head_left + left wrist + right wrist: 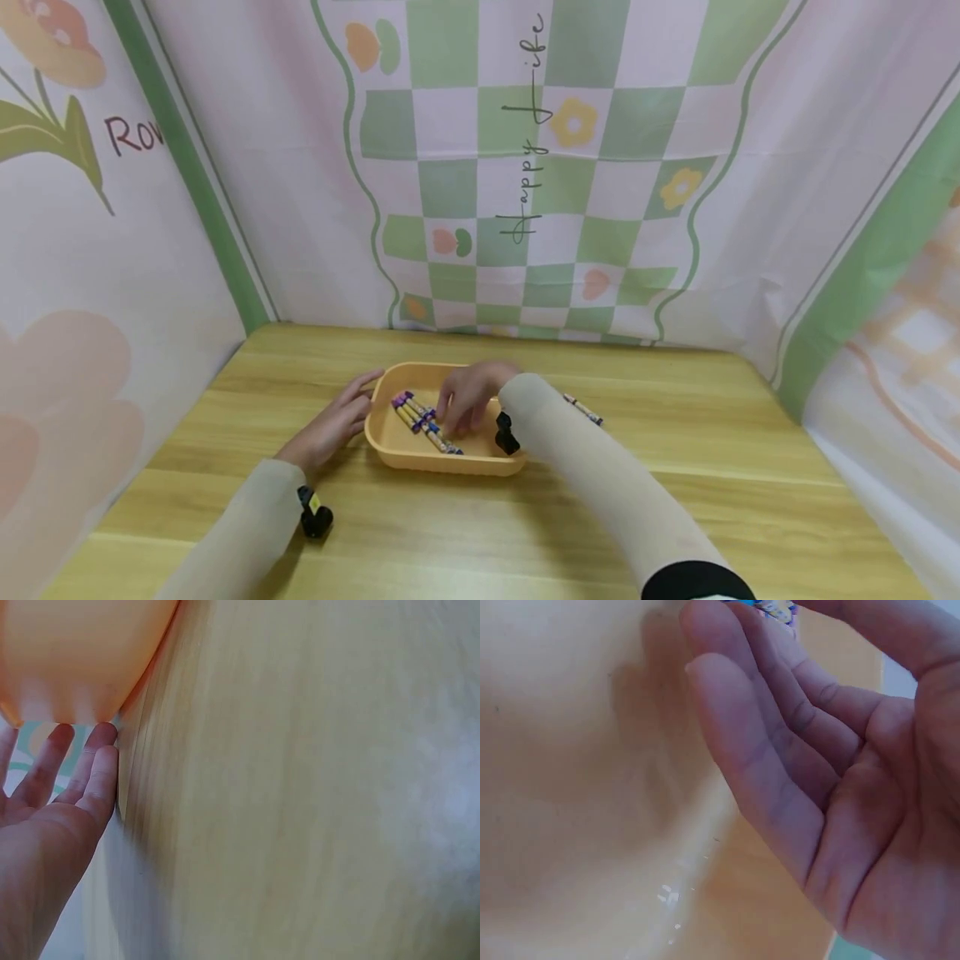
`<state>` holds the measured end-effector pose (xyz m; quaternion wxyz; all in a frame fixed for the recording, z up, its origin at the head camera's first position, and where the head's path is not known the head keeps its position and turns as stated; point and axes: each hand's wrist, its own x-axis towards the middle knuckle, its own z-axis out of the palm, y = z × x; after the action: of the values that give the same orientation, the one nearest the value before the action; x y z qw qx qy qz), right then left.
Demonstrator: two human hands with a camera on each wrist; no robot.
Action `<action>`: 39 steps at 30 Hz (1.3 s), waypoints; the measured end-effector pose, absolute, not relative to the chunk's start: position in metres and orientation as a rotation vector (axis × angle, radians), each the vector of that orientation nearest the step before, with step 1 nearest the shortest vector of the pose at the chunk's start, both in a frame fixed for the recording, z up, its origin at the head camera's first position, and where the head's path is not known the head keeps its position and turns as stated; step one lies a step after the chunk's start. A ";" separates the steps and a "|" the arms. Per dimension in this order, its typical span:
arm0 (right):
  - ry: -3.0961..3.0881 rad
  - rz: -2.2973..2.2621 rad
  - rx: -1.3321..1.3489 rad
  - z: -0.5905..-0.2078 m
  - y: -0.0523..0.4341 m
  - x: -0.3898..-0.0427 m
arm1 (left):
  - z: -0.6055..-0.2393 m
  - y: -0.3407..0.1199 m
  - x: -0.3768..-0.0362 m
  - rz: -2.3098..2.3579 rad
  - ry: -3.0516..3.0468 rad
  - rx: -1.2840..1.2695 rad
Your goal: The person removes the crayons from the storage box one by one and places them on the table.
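The left hand [333, 425] lies flat, fingers straight, touching the left wall of the shallow yellow plastic tray [397, 446]. About four crayons [423, 421] lie inside, long axes running near-right to far-left. The right hand [468, 400] hovers just right of them, fingers loosely apart. One more crayon [582, 409] lies on the wooden table [675, 467].

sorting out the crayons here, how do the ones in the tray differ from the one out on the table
The crayons in the tray lie bunched together inside the yellow tray, under the right hand. The lone crayon lies bare on the table, right of the tray, untouched. All lie flat with patterned wrappers.
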<state>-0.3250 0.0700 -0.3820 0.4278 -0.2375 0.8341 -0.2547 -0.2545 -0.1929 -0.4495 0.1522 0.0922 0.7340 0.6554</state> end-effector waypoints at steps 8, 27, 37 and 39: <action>2.091 -0.659 -0.581 -0.395 0.068 -0.326 | -0.448 -0.193 -0.254 1.897 2.092 0.301; 2.109 -0.618 -0.608 -0.393 0.062 -0.317 | -0.450 -0.193 -0.255 1.904 2.104 0.249; 2.109 -0.585 -0.614 -0.393 0.066 -0.317 | -0.451 -0.191 -0.255 1.893 2.112 0.233; 2.117 -0.572 -0.619 -0.393 0.066 -0.317 | -0.451 -0.191 -0.255 1.888 2.116 0.238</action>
<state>-0.3172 0.0660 -0.3935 0.4180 -0.2468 0.8440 -0.2282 -0.2550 -0.1913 -0.4507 0.1474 0.0827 0.7355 0.6561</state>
